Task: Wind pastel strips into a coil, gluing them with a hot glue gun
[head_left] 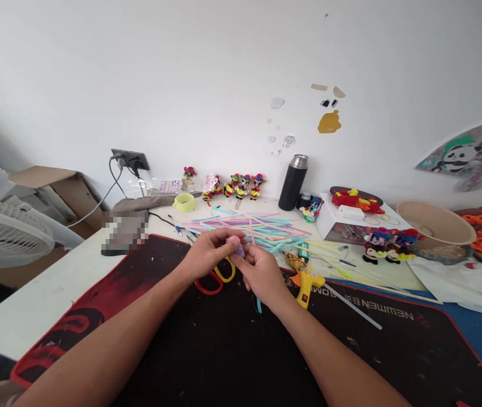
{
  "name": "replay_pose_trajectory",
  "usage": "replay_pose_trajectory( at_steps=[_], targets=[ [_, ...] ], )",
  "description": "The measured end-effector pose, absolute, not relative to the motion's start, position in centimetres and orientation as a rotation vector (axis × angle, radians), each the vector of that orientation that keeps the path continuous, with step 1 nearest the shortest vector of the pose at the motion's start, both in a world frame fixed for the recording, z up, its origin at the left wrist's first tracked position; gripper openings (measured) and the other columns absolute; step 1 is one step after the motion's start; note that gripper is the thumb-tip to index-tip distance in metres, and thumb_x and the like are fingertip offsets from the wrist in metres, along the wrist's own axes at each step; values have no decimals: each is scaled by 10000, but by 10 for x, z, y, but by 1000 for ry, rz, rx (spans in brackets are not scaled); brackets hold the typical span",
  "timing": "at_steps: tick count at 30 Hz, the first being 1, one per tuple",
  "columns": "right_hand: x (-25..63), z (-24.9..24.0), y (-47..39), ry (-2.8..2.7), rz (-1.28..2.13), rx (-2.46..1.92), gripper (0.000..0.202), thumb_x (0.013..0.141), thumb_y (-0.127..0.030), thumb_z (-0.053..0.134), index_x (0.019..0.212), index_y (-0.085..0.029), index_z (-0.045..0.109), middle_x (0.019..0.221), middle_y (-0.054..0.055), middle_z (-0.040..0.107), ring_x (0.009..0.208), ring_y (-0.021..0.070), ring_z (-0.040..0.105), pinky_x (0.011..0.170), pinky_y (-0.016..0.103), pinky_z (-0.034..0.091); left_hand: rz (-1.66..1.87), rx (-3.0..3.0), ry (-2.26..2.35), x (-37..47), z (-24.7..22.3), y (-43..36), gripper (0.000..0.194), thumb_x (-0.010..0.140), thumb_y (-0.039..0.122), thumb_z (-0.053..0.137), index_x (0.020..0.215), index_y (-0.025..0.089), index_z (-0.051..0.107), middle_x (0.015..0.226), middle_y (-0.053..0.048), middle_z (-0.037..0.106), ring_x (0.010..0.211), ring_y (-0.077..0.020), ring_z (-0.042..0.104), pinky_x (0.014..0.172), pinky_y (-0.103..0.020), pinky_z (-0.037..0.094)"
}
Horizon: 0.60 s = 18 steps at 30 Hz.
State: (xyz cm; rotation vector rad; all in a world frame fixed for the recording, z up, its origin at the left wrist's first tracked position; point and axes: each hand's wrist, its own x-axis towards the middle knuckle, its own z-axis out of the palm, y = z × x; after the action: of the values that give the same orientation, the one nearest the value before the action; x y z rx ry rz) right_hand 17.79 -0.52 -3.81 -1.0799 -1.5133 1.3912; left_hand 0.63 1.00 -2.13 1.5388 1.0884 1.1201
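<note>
Above the dark desk mat [207, 350], my two hands meet around a small pink and purple fuzzy piece [236, 243], perhaps bent pipe cleaner. My left hand [209, 251] pinches it from the left, fingers closed. From the right, the thumb and fingers of my right hand [263, 274] are closed on it too. Part of the piece is hidden by my fingers. Scissors with red and yellow handles [210, 286] lie just below my left hand. A short light-blue strip [258, 306] shows under my right hand.
Pastel pipe cleaners [262, 223] lie spread behind my hands. At right is a yellow hot glue gun [306, 281] with a glue stick [353, 307]. Several small figures [244, 186], a black thermos [293, 183] and yellow tape [184, 202] stand near the wall. A fan [7, 226] is at left.
</note>
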Motion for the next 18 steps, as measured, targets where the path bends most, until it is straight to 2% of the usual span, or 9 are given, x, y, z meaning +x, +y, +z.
replay_pose_trajectory(
  at_steps=[4, 9, 14, 18],
  targets=[
    [178, -39, -4, -1544, 1350, -1062, 368, 878, -570, 732, 826, -217, 640, 460, -81, 472, 342, 115, 427, 392, 257, 305, 1155, 1472, 1110, 11, -22, 8, 393, 868, 496, 745, 1115, 196, 802, 1104, -106, 800, 1046, -290, 714, 908, -372, 543],
    [177, -39, -4, -1511, 1391, -1095, 389, 845, -585, 754, 816, -216, 637, 457, -83, 466, 335, 115, 421, 380, 257, 300, 1157, 1396, 1119, 15, -24, 8, 370, 855, 476, 742, 1085, 196, 813, 1042, -98, 812, 1038, -297, 721, 934, -402, 540],
    [178, -39, -3, -1511, 1392, -1087, 352, 836, -542, 770, 835, -211, 652, 464, -94, 453, 333, 109, 436, 384, 247, 310, 1158, 1419, 1092, 14, -24, 8, 355, 870, 453, 734, 1104, 199, 815, 1078, -97, 809, 1079, -301, 716, 967, -398, 526],
    [178, -38, -2, -1456, 1472, -1054, 372, 839, -554, 744, 910, -196, 670, 483, -95, 459, 327, 102, 421, 366, 241, 284, 1163, 1357, 1063, 13, -23, 8, 420, 914, 505, 695, 1165, 183, 795, 1129, -121, 798, 1149, -325, 698, 1000, -413, 513]
  ],
)
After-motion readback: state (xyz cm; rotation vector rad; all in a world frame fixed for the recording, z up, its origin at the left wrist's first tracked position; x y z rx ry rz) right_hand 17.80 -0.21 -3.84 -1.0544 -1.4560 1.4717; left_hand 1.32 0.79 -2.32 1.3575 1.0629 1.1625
